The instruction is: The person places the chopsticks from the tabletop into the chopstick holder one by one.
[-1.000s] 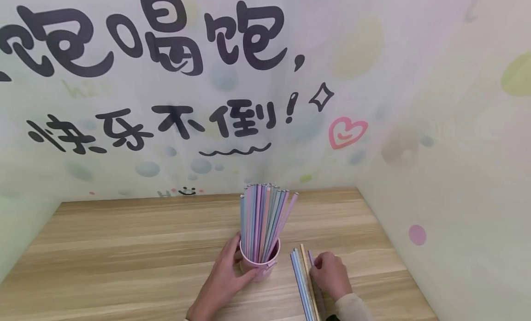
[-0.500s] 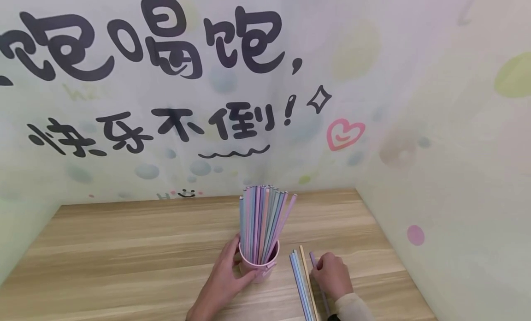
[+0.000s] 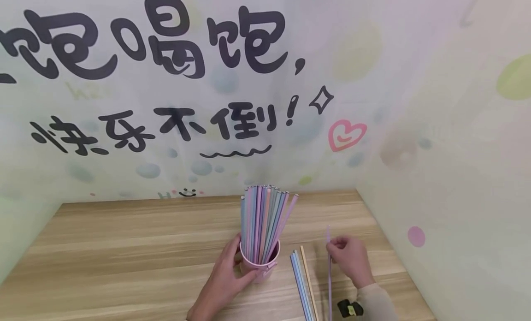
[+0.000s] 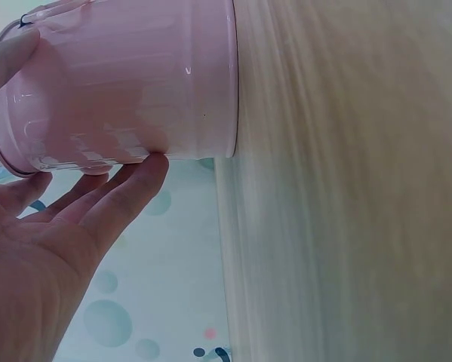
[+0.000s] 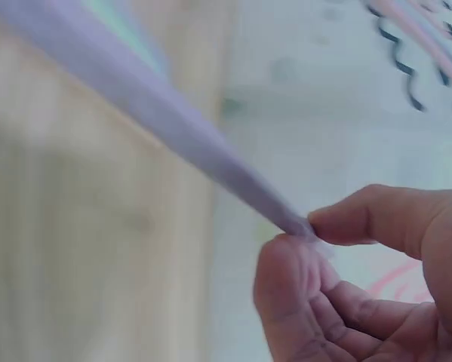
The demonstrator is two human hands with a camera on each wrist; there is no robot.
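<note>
A small pink bucket (image 3: pixel 262 271) stands on the table, filled with upright pastel straws (image 3: pixel 262 224). My left hand (image 3: pixel 226 277) holds it from the left, thumb at the near side by the rim and the other fingers round the far side. In the left wrist view the fingertips (image 4: pixel 154 162) touch the bucket wall (image 4: pixel 135 83). To the right of the bucket, my right hand (image 3: pixel 350 258) pinches a thin purple straw (image 3: pixel 330 284) near its far end, between thumb and index finger. The right wrist view shows this straw (image 5: pixel 210 154) slanting away from the pinch, blurred.
Several blue straws (image 3: pixel 302 286) and a yellow straw (image 3: pixel 309 284) lie between the bucket and my right hand on the wooden table (image 3: pixel 124 265). A small black object (image 3: pixel 350 308) is by the right wrist. Printed walls (image 3: pixel 456 173) border the table behind and at the right.
My right hand has lifted the purple straw and moved it right and away from me, apart from the yellow straw. The left hand and bucket have stayed in place.
</note>
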